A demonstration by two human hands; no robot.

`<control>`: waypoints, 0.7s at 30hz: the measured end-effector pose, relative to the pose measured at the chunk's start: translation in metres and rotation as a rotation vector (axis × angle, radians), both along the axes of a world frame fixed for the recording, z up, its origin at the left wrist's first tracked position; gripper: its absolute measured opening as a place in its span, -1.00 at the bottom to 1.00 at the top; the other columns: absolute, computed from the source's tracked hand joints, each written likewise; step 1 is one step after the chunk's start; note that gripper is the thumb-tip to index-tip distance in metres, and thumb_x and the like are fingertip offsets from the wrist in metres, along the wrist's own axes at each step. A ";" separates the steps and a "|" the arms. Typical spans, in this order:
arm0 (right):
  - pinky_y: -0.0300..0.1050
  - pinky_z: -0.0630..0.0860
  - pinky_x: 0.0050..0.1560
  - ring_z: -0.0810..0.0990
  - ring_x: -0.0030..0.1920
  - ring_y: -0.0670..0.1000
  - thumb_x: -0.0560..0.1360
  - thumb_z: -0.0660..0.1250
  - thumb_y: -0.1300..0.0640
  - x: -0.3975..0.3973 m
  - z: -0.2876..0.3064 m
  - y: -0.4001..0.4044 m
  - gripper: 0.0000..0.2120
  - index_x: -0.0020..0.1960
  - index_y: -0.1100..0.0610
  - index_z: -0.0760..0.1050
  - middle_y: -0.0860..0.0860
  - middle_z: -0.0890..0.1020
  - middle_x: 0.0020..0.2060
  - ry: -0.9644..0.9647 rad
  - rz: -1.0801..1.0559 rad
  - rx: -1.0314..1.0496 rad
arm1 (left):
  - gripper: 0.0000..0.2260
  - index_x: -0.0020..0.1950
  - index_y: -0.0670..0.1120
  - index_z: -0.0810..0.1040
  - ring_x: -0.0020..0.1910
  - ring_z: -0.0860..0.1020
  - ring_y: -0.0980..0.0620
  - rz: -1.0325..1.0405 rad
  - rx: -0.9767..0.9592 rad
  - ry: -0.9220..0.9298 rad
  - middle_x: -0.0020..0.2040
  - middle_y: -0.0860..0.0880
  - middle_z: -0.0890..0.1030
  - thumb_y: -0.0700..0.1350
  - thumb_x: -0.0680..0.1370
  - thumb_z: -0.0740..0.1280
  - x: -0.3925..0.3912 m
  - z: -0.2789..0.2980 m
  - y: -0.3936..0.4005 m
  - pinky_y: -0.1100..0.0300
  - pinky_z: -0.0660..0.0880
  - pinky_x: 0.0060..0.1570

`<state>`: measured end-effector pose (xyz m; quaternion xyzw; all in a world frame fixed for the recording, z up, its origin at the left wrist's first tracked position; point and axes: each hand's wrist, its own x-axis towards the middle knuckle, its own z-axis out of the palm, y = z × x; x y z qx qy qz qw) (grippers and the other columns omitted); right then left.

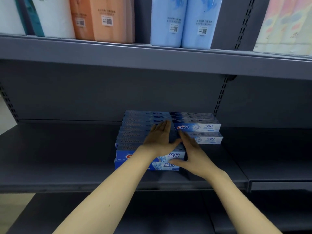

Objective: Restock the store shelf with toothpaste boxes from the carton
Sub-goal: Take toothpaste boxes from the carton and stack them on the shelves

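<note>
Head view puts the toothpaste boxes (135, 137) at the centre of the frame, on the dark grey shelf (59, 157). I count two groups. The nearer group, left of centre, is a stack of long blue boxes two high, rows running back toward the shelf wall; their front faces show a red logo, white characters and pale bubbles. A paler stack (197, 127), white fading to blue with a Crest logo, sits just beside it toward the right, further back.

My left hand (160, 137) lies flat on top of the blue stack, fingers straight and together. My right hand (190, 156) is open too, fingers straight along the stack's right end, thumb across the lower front box.

Along the top of the frame, an upper shelf (152, 59) carries white, orange and light-blue packs (184, 22).
</note>
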<state>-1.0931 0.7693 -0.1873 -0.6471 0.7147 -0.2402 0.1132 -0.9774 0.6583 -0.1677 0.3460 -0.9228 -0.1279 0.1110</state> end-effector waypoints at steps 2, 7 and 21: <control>-0.29 -0.17 0.41 -0.16 0.49 -0.17 0.45 0.39 -0.13 0.000 -0.002 -0.001 -0.04 0.56 0.04 -0.20 -0.07 -0.07 0.54 0.012 -0.001 0.008 | -0.28 0.56 -0.15 -0.17 0.55 -0.10 0.01 0.016 -0.014 -0.008 0.57 -0.08 -0.10 0.21 0.60 0.06 0.000 -0.001 -0.003 0.11 -0.20 0.49; -0.31 -0.21 0.40 -0.12 0.53 -0.09 0.45 0.37 -0.15 0.000 -0.007 -0.004 -0.05 0.56 0.07 -0.18 -0.04 -0.05 0.55 0.039 -0.012 -0.006 | -0.38 0.56 -0.14 -0.13 0.54 -0.06 0.03 0.036 -0.047 -0.026 0.57 -0.07 -0.04 0.15 0.63 -0.01 0.003 0.002 0.000 0.12 -0.18 0.50; 0.05 -0.19 0.51 -0.17 0.55 0.04 0.49 0.10 -0.36 0.010 -0.031 0.000 -0.16 0.57 0.01 -0.17 0.01 -0.09 0.55 0.265 -0.125 0.307 | 0.01 0.48 -0.19 0.27 0.42 0.34 -0.14 0.081 -0.376 -0.113 0.45 -0.16 0.33 0.48 0.25 0.25 0.089 -0.024 0.022 -0.12 0.15 0.39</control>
